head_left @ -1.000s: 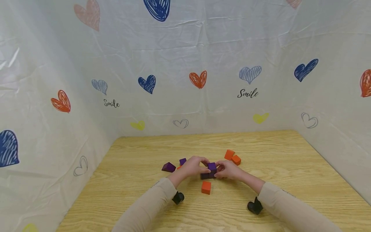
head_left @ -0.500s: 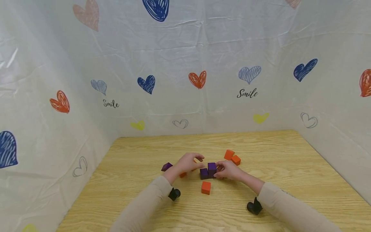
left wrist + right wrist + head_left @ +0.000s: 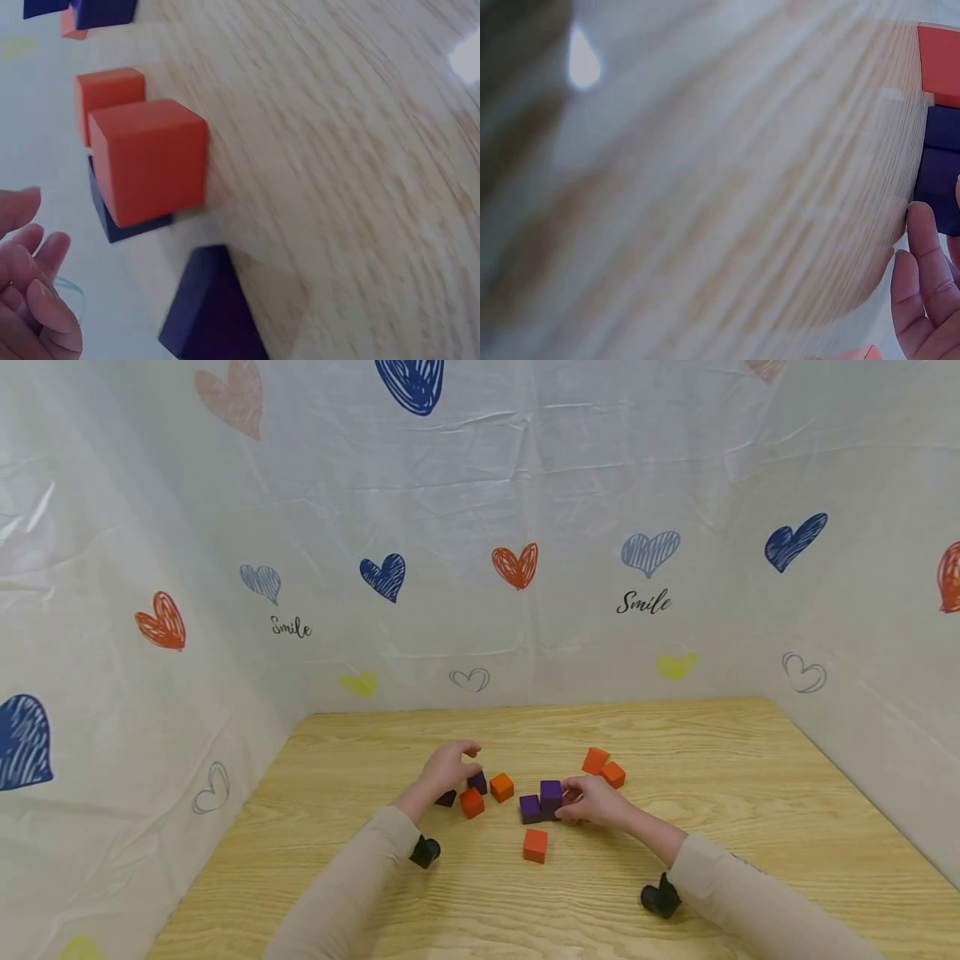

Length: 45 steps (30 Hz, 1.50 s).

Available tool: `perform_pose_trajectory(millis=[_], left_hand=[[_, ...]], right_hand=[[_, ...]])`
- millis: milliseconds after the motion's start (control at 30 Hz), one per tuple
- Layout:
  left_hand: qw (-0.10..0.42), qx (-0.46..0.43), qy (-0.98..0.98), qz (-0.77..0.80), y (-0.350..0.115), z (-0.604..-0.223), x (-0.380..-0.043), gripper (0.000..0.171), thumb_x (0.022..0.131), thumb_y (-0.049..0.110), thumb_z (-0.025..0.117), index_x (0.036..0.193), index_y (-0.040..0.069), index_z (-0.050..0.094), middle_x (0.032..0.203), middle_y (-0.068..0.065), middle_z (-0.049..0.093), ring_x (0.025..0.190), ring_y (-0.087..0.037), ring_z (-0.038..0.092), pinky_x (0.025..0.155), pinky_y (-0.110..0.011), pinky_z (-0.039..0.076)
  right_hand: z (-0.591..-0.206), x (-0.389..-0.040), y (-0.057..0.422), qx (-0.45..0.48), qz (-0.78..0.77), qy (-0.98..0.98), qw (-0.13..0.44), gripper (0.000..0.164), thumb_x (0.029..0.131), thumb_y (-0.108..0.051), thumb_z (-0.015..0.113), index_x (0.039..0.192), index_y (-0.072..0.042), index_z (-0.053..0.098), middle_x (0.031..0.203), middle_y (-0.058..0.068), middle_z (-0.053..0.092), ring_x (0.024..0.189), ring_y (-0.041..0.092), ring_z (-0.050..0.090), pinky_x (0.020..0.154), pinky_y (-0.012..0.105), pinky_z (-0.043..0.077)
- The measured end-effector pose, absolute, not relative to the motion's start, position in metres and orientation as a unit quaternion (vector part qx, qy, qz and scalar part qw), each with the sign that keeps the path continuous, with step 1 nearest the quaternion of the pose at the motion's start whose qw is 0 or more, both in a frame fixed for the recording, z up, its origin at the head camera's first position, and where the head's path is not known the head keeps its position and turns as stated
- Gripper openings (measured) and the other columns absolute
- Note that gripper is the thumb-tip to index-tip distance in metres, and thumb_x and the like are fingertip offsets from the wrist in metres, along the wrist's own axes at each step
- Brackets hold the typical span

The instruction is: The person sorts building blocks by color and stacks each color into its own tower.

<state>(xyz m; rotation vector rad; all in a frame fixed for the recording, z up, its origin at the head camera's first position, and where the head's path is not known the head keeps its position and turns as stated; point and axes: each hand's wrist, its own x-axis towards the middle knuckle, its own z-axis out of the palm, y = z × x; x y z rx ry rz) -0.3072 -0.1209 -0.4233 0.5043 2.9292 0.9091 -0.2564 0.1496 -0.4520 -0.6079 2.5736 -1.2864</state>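
Observation:
Two purple blocks stand side by side on the table, a low cube and a taller column. My right hand holds the column at its right side, with fingers also against the purple block in the right wrist view. My left hand hovers over the left group with its fingers loosely bent and nothing in them. Below it are a purple block, partly hidden, and a dark purple wedge. A red cube and an orange cube sit beside them.
An orange-red cube lies in front of the purple blocks. Two more orange blocks, one tilted and one cube, sit behind the right hand. A white sheet with printed hearts surrounds the wooden table.
My left hand has let go of the purple blocks and moved left over the group there, uncovering the low purple cube and the orange cube. The right hand stays at the column.

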Motion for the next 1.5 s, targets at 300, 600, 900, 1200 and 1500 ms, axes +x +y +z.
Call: perform_pose_trajectory(millis=[300,600,900,1200,1500], left_hand=[[0.080,0.130,0.954,0.257,-0.125,-0.423,-0.297,0.043,0.081,0.019,0.069,0.120,0.003,0.058,0.116,-0.012,0.060,0.106,-0.027,0.055,0.091,-0.040,0.043],[0.081,0.123,0.961,0.236,-0.120,-0.424,-0.296,0.036,0.081,0.021,0.069,0.112,0.002,0.062,0.108,-0.012,0.063,0.091,-0.022,0.057,0.084,-0.038,0.046],[0.078,0.082,0.964,0.242,-0.112,-0.426,-0.294,0.026,0.079,0.021,0.071,0.099,0.006,0.065,0.093,-0.008,0.063,0.078,-0.019,0.054,0.071,-0.033,0.047],[0.060,0.096,0.961,0.252,-0.114,-0.430,-0.298,0.028,0.078,0.024,0.072,0.100,0.007,0.066,0.093,-0.006,0.063,0.076,-0.017,0.053,0.071,-0.032,0.046],[0.050,0.115,0.958,0.257,-0.112,-0.419,-0.297,0.032,0.079,0.026,0.072,0.103,0.006,0.065,0.096,-0.007,0.064,0.078,-0.017,0.054,0.072,-0.032,0.047]], right_hand=[[-0.454,-0.256,0.150,-0.208,-0.442,0.866,0.104,0.034,0.078,-0.012,0.072,0.105,0.006,0.060,0.083,0.006,0.063,0.065,0.014,0.060,0.057,0.027,0.050],[-0.453,-0.256,0.150,-0.207,-0.455,0.859,0.109,0.032,0.078,-0.010,0.071,0.103,0.006,0.060,0.081,0.006,0.063,0.064,0.016,0.061,0.057,0.028,0.051],[-0.455,-0.256,0.150,-0.203,-0.460,0.857,0.112,0.032,0.078,-0.010,0.072,0.103,0.006,0.060,0.082,0.006,0.062,0.064,0.016,0.061,0.057,0.029,0.051],[-0.454,-0.256,0.149,-0.197,-0.457,0.860,0.112,0.031,0.078,-0.010,0.072,0.102,0.005,0.060,0.081,0.006,0.062,0.064,0.014,0.060,0.057,0.028,0.051],[-0.452,-0.255,0.149,-0.199,-0.451,0.863,0.110,0.030,0.078,-0.011,0.072,0.101,0.004,0.060,0.081,0.006,0.062,0.064,0.014,0.060,0.057,0.028,0.052]])
